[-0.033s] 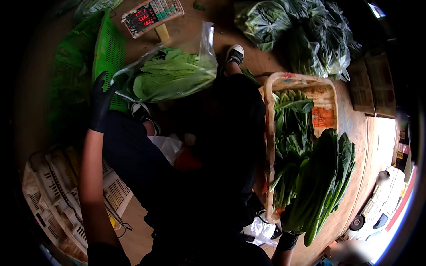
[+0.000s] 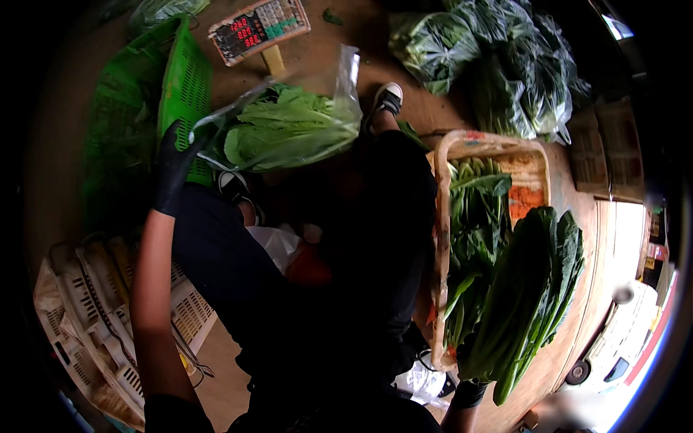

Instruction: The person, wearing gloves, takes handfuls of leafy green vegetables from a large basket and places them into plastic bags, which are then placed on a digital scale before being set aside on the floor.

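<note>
My left hand [image 2: 175, 162], in a black glove, is closed on the edge of a clear plastic bag [image 2: 349, 72]. Pale green leafy vegetables [image 2: 278, 128] lie inside the bag, between my feet and a scale's display. Low at the right, my right hand [image 2: 469, 394], also gloved in black, grips a bunch of dark leafy greens [image 2: 523, 289] at its stem end. That bunch overlaps the near side of a worn cream plastic crate [image 2: 439, 238], where more leafy greens [image 2: 473, 249] lie. My right fingers are mostly hidden by the stems.
The scale display [image 2: 260, 32] stands on a post beyond the bag. A green crate [image 2: 189, 86] is left of it. Stacked white crates [image 2: 108, 325] stand lower left. Bagged greens [image 2: 498, 65] lie far right, beside cardboard-coloured boxes [image 2: 610, 148]. A white vehicle [image 2: 617, 339] is outside.
The whole view shifts slightly, so things sit a little lower and further right. The digits on the scale display differ. Both hands keep their holds.
</note>
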{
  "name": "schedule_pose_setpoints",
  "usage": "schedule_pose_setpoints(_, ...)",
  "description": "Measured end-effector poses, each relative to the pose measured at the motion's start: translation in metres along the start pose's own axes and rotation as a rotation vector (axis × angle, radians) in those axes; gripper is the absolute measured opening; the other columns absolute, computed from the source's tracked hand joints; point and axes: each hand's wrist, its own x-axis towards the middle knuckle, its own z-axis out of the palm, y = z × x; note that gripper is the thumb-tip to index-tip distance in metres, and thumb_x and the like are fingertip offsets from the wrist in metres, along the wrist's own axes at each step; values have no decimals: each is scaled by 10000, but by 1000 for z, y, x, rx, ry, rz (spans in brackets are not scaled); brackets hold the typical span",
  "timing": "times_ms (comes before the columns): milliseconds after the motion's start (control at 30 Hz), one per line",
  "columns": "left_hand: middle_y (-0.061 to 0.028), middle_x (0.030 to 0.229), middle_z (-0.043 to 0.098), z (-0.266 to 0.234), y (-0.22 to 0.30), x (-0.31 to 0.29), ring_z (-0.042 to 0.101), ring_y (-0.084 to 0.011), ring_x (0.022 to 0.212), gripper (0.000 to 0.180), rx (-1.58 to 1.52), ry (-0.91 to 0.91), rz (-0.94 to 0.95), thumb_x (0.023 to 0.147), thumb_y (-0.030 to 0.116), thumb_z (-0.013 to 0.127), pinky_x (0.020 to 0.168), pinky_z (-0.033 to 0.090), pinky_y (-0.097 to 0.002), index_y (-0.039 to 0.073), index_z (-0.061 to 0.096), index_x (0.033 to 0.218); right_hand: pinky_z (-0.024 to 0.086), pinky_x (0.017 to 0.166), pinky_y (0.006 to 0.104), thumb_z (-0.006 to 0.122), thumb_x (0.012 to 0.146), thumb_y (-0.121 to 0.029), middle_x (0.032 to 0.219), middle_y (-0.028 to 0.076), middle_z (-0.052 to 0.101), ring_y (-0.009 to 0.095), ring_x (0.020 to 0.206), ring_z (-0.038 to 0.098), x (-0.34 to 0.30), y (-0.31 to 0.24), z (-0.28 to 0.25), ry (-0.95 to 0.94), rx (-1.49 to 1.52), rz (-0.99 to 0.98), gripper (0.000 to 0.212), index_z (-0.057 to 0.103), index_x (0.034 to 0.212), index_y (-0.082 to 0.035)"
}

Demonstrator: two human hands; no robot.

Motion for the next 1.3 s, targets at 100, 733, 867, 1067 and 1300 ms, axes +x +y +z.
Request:
schedule_pose_setpoints(100, -243, 1203, 523, 10, -8, 15, 519, -309, 1118, 769, 128, -82, -27, 696, 317, 769, 928, 411, -350, -80, 423, 1257, 427, 888, 403, 594, 712, -127, 1136, 161, 565, 301, 1044, 528, 62, -28, 35, -237, 534, 103, 469, 510, 1160, -14)
schedule_pose_setpoints(733, -57, 936, 611, 15, -45, 70, 587, -187, 841, 312, -1478, 157, -820, 962, 326, 406, 819, 474, -371, 88, 575, 1072, 405, 949, 390, 790, 578, -155, 1228, 155, 509, 290, 1114, 503, 411, -328, 383, -1490, 308, -724, 923, 320, 1360, -14)
schedule_pose_setpoints(867, 79, 507, 293, -5, -67, 74, 243, -43, 360, 356, -1670, -224, -795, 970, 396, 365, 348, 233, -192, 124, 557, 1096, 433, 863, 452, 798, 517, -239, 1173, 223, 491, 383, 1005, 514, 409, -295, 436, -982, -497, -1458, 1029, 286, 1385, -32)
schedule_pose_setpoints(1067, 50, 629, 341, 9, -59, 80, 192, -30, 411, 713, -1451, -170, -671, 929, 608, 228, 365, 163, -171, 120, 188, 1447, 428, 887, 434, 789, 528, -231, 1236, 206, 453, 356, 1038, 503, 379, -280, 431, -1009, -470, -1502, 936, 369, 1342, -41)
schedule_pose_setpoints(1300, 37, 715, 403, 1, -45, 91, 297, -14, 488, 917, -1509, -400, -322, 848, 724, 256, 385, 207, -152, 47, 118, 1452, 430, 922, 455, 791, 517, -323, 1322, 220, 402, 393, 1104, 488, 401, -269, 418, -1114, -588, -1198, 995, 341, 1371, -82)
